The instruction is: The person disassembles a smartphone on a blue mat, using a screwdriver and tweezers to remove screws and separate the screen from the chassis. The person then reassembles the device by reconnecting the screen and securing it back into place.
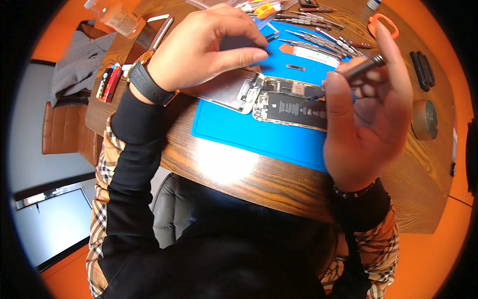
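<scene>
My left hand (219, 47) hovers over the detached screen panel (221, 89) of an opened phone (289, 112), thumb and index finger apart, other fingers partly hidden. The phone's body shows its black battery and circuit board, lying on a blue mat (254, 144) beside the panel. My right hand (361, 114) is closed on a dark pen-like screwdriver (368, 65), whose blue tip reaches down over the board at the phone's upper right. Above the phone lies a small metal part (295, 67).
Several metal tools (323, 42), a yellow cutter (266, 11) and orange tweezers or scissors handles (383, 27) lie at the back. A plastic bottle (114, 17) and red lighter (112, 84) are left; black tools (422, 70) and a round container (424, 119) right. A chair (69, 127) stands left.
</scene>
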A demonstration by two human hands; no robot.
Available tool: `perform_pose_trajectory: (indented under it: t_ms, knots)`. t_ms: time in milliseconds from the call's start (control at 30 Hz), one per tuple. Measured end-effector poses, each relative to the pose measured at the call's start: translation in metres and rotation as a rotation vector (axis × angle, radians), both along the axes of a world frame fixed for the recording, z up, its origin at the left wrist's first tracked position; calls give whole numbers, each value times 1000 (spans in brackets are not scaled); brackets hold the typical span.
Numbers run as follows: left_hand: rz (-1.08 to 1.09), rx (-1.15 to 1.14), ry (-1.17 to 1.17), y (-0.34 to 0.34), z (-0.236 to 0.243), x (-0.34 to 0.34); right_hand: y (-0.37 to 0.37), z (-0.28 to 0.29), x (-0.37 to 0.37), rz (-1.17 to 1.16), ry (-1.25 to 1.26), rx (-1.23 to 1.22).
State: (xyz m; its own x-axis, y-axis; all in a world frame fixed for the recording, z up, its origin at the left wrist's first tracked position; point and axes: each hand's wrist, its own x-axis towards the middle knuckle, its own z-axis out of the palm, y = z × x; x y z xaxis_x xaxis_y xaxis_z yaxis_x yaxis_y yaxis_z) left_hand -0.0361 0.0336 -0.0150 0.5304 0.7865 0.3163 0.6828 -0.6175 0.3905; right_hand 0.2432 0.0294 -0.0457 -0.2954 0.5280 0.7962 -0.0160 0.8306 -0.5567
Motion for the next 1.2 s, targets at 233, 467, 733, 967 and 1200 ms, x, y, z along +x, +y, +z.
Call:
perform_pose_trajectory:
  t_ms: [233,467,733,967,1200]
  knots:
    - [-196,-62,48,-24,0,10,-15,-6,10,-155,43,-228]
    - [-151,-67,35,-27,-11,20,-5,-4,-4,27,32,-247]
    - [-179,-68,-36,-26,-17,24,12,-11,-6,204,-185,48]
    - [-199,-142,-8,-24,-12,26,12,-12,-9,233,-223,99]
    - [-188,-190,-67,-24,-16,27,15,-13,-7,236,-238,122]
